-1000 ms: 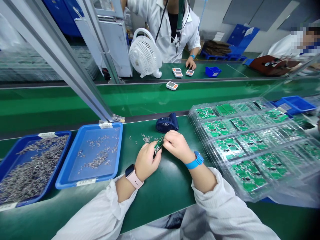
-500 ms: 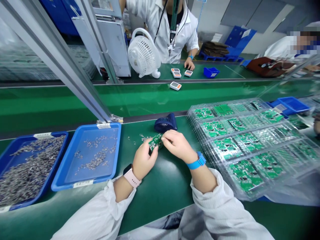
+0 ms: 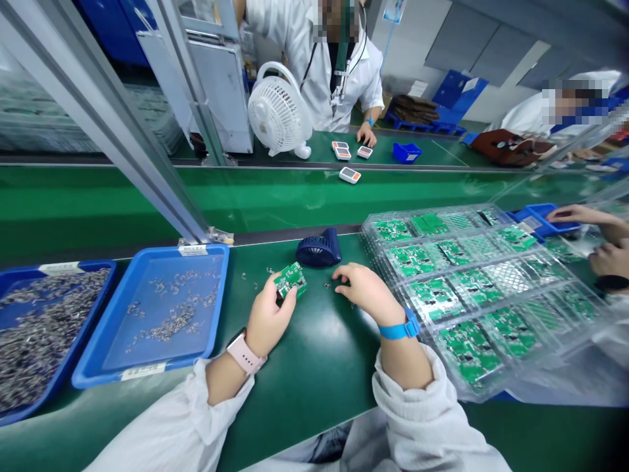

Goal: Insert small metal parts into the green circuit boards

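right hand [image 3: 361,288] off the circuit board [image 3: 290,280], now down on the table [image 3: 314,354], left hand [image 3: 268,314] holding it alone

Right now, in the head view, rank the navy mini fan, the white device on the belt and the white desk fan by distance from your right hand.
1. navy mini fan, on the mat just beyond the right hand.
2. white device, out on the green belt.
3. white desk fan, on the far bench, left.
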A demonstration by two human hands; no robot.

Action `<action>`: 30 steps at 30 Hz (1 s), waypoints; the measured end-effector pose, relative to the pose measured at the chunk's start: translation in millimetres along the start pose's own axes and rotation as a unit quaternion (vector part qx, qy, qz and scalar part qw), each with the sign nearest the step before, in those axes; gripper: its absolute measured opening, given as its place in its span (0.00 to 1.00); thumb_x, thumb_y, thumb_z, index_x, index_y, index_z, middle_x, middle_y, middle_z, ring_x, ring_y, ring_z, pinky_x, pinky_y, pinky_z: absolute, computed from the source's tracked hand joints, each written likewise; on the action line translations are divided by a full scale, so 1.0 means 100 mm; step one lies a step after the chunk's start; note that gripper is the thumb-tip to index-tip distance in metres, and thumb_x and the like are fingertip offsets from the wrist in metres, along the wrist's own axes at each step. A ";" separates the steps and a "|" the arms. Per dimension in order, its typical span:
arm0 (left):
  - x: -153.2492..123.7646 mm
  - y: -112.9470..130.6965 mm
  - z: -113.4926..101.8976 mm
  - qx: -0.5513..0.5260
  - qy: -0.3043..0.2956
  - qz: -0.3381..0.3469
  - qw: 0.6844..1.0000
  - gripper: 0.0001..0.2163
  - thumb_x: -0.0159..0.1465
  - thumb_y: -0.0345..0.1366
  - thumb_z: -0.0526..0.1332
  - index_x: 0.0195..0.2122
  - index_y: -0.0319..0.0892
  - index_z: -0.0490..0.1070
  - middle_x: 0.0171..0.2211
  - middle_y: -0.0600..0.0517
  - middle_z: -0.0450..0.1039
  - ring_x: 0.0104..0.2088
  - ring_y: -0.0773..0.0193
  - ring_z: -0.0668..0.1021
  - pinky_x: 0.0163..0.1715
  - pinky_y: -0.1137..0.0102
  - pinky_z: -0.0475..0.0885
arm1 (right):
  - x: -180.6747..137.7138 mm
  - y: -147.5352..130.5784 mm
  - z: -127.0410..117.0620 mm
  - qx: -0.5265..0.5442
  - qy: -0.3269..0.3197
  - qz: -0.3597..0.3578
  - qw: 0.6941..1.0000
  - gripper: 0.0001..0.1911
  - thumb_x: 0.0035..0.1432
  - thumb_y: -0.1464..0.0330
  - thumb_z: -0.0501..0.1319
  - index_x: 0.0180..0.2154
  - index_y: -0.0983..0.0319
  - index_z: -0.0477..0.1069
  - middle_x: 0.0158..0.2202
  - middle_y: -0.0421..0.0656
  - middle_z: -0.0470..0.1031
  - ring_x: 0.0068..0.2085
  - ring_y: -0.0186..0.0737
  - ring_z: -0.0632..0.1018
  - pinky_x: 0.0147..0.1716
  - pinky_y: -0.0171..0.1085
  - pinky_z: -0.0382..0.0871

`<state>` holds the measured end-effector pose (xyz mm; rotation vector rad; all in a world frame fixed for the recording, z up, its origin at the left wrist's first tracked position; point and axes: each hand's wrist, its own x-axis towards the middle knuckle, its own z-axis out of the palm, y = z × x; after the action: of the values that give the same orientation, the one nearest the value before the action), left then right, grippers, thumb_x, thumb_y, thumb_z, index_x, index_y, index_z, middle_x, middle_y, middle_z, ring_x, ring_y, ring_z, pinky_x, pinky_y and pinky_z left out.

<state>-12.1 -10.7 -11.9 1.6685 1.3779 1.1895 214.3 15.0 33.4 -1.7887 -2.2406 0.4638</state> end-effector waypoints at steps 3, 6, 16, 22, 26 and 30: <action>0.00 0.00 0.00 0.004 -0.003 0.001 1.000 0.15 0.65 0.40 0.58 0.52 0.41 0.67 0.45 0.46 0.78 0.44 0.57 0.80 0.44 0.64 0.74 | -0.03 0.07 -0.03 -0.024 0.014 0.023 0.999 0.10 0.50 0.77 0.68 0.35 0.58 0.76 0.30 0.40 0.73 0.31 0.37 0.74 0.30 0.35 0.61; 0.00 0.00 0.00 0.005 -0.007 0.000 1.000 0.15 0.65 0.40 0.58 0.51 0.41 0.67 0.45 0.46 0.78 0.44 0.57 0.80 0.44 0.65 0.74 | -0.08 0.12 -0.07 -0.023 -0.009 0.031 0.999 0.10 0.49 0.76 0.68 0.34 0.57 0.77 0.30 0.39 0.74 0.30 0.37 0.74 0.29 0.35 0.60; 0.00 0.01 0.00 0.005 -0.014 -0.004 1.000 0.15 0.66 0.40 0.58 0.52 0.41 0.67 0.45 0.46 0.78 0.44 0.58 0.80 0.43 0.66 0.74 | -0.02 0.04 -0.15 0.095 0.071 0.103 0.988 0.04 0.54 0.74 0.62 0.30 0.59 0.74 0.26 0.39 0.77 0.30 0.37 0.76 0.30 0.34 0.64; 0.00 0.02 0.00 0.005 -0.013 -0.008 1.000 0.15 0.65 0.40 0.58 0.52 0.41 0.66 0.44 0.47 0.78 0.43 0.58 0.80 0.43 0.65 0.74 | -0.02 0.15 -0.12 0.016 0.044 0.126 0.991 0.10 0.55 0.76 0.61 0.38 0.59 0.76 0.32 0.41 0.78 0.33 0.38 0.76 0.33 0.34 0.63; 0.00 0.03 0.00 0.009 -0.020 -0.011 1.000 0.15 0.66 0.40 0.57 0.51 0.41 0.66 0.43 0.47 0.78 0.42 0.58 0.80 0.43 0.66 0.73 | -0.04 0.20 -0.10 -0.081 0.024 0.146 0.986 0.13 0.56 0.76 0.59 0.42 0.59 0.76 0.39 0.44 0.77 0.38 0.39 0.76 0.36 0.35 0.62; -0.01 0.03 -0.01 0.008 -0.019 -0.015 1.000 0.15 0.65 0.40 0.57 0.51 0.41 0.66 0.44 0.47 0.78 0.43 0.58 0.80 0.43 0.66 0.73 | -0.05 0.18 -0.07 -0.106 -0.026 0.126 0.986 0.11 0.56 0.74 0.61 0.40 0.58 0.77 0.40 0.45 0.77 0.39 0.41 0.77 0.37 0.35 0.62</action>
<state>-11.7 -12.2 -8.8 1.6672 1.3877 1.1270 234.2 14.6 33.1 -2.2064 -2.1780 0.3293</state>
